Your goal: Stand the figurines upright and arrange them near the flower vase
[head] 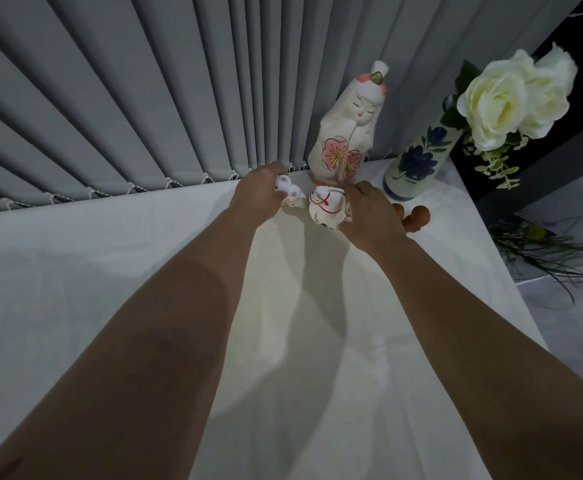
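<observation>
Right hand (369, 216) clasping horse figurine (326, 209)

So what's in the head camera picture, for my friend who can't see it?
Two bare hands each hold a small white figurine: the left hand and the right hand. Behind them a tall doll figurine stands upright beside a blue-flowered vase of white roses, on a white tablecloth.
</observation>
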The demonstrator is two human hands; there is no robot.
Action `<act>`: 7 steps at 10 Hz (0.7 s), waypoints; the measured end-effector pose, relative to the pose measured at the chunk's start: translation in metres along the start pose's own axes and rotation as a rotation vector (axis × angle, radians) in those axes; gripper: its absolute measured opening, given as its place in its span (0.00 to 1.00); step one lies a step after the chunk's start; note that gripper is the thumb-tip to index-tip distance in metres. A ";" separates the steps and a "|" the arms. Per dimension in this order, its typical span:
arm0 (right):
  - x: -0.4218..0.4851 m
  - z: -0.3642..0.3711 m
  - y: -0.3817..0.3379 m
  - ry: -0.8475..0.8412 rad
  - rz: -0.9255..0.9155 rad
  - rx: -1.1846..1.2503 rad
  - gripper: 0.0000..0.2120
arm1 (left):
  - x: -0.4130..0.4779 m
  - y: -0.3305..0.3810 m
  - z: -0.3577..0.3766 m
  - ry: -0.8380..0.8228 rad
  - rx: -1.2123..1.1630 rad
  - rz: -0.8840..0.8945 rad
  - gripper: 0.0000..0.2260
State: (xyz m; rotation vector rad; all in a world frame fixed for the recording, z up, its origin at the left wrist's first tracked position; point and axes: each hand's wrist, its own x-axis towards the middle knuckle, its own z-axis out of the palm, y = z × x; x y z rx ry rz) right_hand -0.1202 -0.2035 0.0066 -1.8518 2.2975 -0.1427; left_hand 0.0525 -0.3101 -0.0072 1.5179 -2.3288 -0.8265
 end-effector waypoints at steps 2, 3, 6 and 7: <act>0.001 0.000 0.000 -0.011 0.009 -0.005 0.27 | 0.001 -0.001 -0.001 -0.015 -0.001 0.001 0.16; 0.001 0.001 0.001 -0.011 0.009 -0.001 0.28 | -0.001 -0.001 -0.002 -0.016 -0.009 0.000 0.18; 0.002 0.006 0.005 0.075 -0.037 0.004 0.27 | -0.010 -0.003 -0.007 -0.014 -0.020 -0.001 0.24; -0.002 -0.001 0.004 0.077 0.043 0.086 0.31 | -0.015 -0.007 -0.014 -0.004 -0.031 -0.015 0.24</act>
